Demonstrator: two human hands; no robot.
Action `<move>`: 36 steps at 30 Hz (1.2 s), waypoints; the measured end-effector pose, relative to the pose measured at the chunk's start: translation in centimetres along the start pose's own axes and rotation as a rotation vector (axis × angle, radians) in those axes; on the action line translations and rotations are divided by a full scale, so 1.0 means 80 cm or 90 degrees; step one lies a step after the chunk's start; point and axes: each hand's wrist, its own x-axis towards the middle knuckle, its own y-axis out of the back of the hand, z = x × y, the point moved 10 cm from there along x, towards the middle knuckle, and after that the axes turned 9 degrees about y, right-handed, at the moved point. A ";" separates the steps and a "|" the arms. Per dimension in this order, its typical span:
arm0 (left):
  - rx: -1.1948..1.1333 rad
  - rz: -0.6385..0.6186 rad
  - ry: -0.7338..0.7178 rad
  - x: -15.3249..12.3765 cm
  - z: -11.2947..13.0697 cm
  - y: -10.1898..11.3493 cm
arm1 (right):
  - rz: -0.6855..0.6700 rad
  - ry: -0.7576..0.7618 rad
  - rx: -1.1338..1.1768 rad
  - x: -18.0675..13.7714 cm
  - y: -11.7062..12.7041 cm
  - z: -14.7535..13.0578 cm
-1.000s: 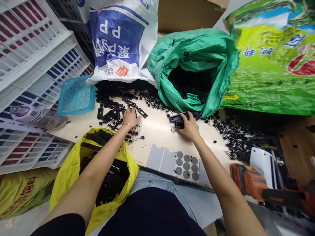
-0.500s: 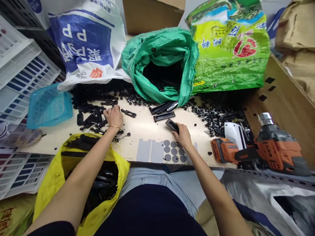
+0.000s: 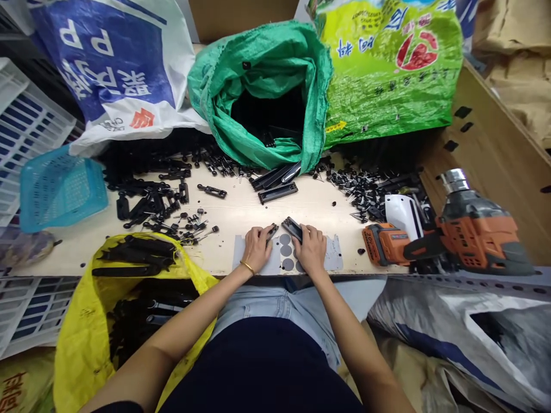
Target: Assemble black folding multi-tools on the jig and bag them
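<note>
Both hands are close together over the grey sheet with round discs [image 3: 284,250] at the front of the bench. My left hand [image 3: 257,250] is closed on a small black plastic link piece [image 3: 272,232], mostly covered by the fingers. In my right hand [image 3: 311,248] is a long black plastic bar [image 3: 293,228], its far end sticking out ahead of the fingers. Beyond them lies a similar black bar [image 3: 278,194], in front of more bars by the green sack. A loose black link [image 3: 212,191] rests to the left, near a heap of such links [image 3: 148,201].
A green woven sack [image 3: 206,86] stands open at the back. Small black pins [image 3: 361,186] are scattered right, beside an orange cordless drill [image 3: 477,241]. At left are a blue basket [image 3: 64,189] and a yellow sack [image 3: 77,321] of black parts.
My left hand has come from the heap of links toward the front middle, bringing a link. My right hand has drawn slightly nearer with the bar. The camera view has shifted.
</note>
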 end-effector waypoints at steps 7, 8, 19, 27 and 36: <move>-0.003 -0.025 0.011 0.005 -0.003 0.002 | -0.022 0.010 0.041 0.002 0.005 -0.001; -0.009 -0.031 0.015 0.006 -0.004 0.002 | -0.032 0.025 0.047 0.002 0.005 -0.002; 0.005 -0.208 -0.056 0.015 0.011 -0.014 | -0.118 0.230 0.142 0.016 0.034 0.040; -0.036 -0.183 -0.052 0.015 0.009 -0.012 | -0.013 -0.244 0.220 0.003 0.067 0.126; -0.082 -0.154 -0.036 0.017 0.007 -0.003 | -0.113 -0.229 0.231 0.073 0.017 0.078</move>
